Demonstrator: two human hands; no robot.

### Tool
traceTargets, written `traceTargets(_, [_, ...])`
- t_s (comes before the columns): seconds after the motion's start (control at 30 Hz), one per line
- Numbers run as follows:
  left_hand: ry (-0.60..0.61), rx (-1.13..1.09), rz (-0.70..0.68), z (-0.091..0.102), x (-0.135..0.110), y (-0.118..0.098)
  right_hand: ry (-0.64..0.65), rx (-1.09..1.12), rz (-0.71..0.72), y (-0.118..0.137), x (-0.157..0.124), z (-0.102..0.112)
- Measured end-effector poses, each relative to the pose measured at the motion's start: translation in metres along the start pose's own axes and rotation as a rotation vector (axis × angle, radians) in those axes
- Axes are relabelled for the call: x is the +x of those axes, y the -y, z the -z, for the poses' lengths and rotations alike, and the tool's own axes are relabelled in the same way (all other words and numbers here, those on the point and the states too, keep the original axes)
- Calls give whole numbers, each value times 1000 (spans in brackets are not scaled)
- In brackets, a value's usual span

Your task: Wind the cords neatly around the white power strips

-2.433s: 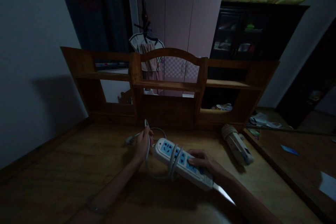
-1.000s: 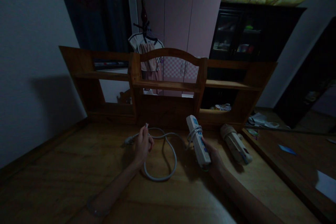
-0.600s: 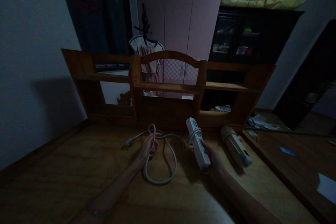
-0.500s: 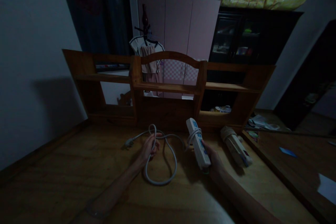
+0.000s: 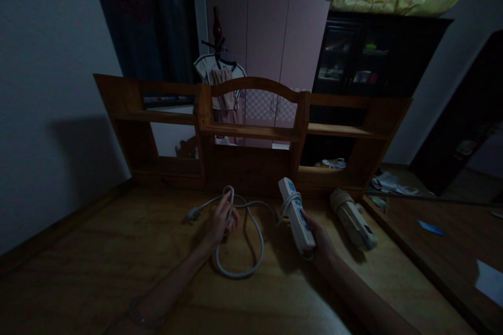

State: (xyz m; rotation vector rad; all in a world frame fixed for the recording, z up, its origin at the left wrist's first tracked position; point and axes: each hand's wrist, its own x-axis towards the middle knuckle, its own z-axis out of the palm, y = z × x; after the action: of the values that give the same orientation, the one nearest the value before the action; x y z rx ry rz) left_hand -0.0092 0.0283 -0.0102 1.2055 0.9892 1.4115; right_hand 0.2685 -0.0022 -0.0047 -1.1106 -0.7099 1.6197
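A white power strip [image 5: 296, 213] with blue sockets stands tilted above the wooden desk [image 5: 118, 251], held from below by my right hand [image 5: 320, 238], whose fingers are wrapped round its near end. Its grey cord [image 5: 251, 251] is wound a few turns round the strip, then runs left in a big loop on the desk. My left hand [image 5: 220, 222] is closed on the cord near the loop's top. Beyond that hand the plug [image 5: 192, 214] lies on the desk.
A second power strip [image 5: 353, 218], wrapped in its own cord, lies to the right. A wooden shelf unit [image 5: 251, 131] stands along the desk's back edge. Papers [image 5: 489, 280] lie on a darker surface at the right. The room is dim.
The strip went from lying flat under my right hand to standing tilted in it. The cord spread into a loop. My left hand gathered a bend of cord.
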Motion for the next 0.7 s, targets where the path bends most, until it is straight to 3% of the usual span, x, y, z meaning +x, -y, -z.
traceTargets(0.43, [28, 41, -62, -5, -11, -14, -11, 70, -52, -1, 2, 0])
traceTargets(0.7, [-24, 139, -57, -4, -5, -12, 32, 112, -38, -7, 12, 9])
